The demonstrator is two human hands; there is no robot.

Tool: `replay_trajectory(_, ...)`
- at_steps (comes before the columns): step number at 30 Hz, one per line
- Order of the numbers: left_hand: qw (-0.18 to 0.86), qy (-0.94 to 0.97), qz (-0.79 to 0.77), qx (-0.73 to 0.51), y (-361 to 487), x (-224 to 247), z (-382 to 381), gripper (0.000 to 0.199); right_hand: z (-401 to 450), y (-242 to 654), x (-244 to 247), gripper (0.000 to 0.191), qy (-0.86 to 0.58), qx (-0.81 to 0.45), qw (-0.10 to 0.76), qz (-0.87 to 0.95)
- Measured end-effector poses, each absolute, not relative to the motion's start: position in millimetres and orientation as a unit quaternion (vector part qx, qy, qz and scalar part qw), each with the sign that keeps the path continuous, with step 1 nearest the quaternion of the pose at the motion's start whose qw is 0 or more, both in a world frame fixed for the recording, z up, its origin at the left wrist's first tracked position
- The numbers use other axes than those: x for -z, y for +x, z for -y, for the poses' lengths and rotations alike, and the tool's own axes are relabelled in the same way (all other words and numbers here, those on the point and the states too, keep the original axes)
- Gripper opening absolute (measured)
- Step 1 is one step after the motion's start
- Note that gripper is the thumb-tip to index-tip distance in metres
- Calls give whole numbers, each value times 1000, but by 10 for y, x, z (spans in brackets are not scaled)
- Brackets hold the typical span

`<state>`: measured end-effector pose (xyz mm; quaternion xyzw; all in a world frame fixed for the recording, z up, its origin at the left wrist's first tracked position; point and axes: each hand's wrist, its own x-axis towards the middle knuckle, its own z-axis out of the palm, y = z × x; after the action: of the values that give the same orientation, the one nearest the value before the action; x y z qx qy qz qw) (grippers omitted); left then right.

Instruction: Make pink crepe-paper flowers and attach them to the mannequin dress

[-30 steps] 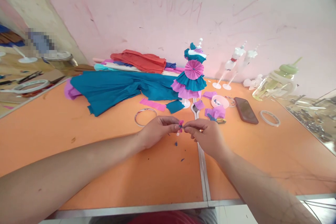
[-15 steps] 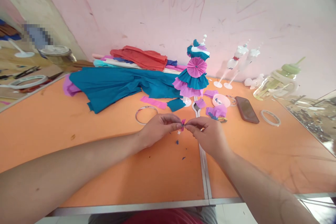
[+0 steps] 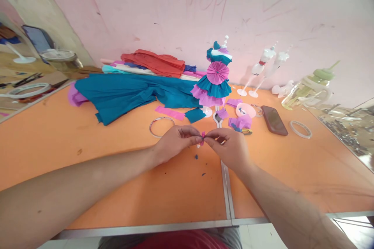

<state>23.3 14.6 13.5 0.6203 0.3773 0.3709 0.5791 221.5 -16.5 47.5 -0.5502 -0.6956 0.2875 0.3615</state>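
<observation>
Piece (image 3: pixel 203 139), small, pink with a dark centre, pinched over the middle of the tabletop (image 3: pixel 117 190), left of the metal seam (image 3: pixel 226 190) that runs to the front edge. Left hand (image 3: pixel 177 142): thumb and forefinger closed on the piece from the left. Right hand (image 3: pixel 230 146): thumb and fingertips closed on it from the right, the two grips nearly touching. Whether the piece clears the surface cannot be told. Blue crumbs (image 3: pixel 196 156) lie between it and the front edge.

Just beside the left hand, toward the left edge, a ring (image 3: pixel 150 127) lies flat. Behind the hands lie a pink strip (image 3: pixel 169 113) and a teal square (image 3: pixel 195 115), apparently touching. Right of the seam, purple scraps (image 3: pixel 244 121) lie beside a pink bowl (image 3: pixel 250 109); farther right come a phone (image 3: pixel 274 120) and a white ring (image 3: pixel 304 137), near the right edge.

Along the back edge: teal cloth (image 3: pixel 128 93) spread before a folded red cloth (image 3: pixel 157 63); a dressed dummy (image 3: pixel 217 73), upright, in pink and teal ruffles; two bare dummies (image 3: pixel 264 62) on white stands; and, toward the back right corner, a green-lidded bottle (image 3: pixel 304 89).
</observation>
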Motion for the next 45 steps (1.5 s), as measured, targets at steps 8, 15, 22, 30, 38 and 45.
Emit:
replay_trajectory(8,592,602,-375,-384,213,-85,-170,25,160,2241,-574,19,-558,-306,359,683)
replay_trajectory(15,578,597,-405,-381,221,-39,-202,34,159,2264,-623,16,-543,-317,348,695)
replay_trajectory(22,577,612,-373,-391,242,-80,-156,28,152,2208,-491,15,-547,-312,357,690)
replay_trajectory(30,553,630,-370,-401,255,-111,-134,23,144,2200,-454,12,-554,-290,361,692)
replay_trajectory(38,507,663,-350,-425,218,-69,-134,20,159,2187,-431,12,-541,-289,376,694)
replay_trajectory(45,593,618,-312,-411,218,-57,-154,21,143,2232,-496,13,-503,-355,369,696)
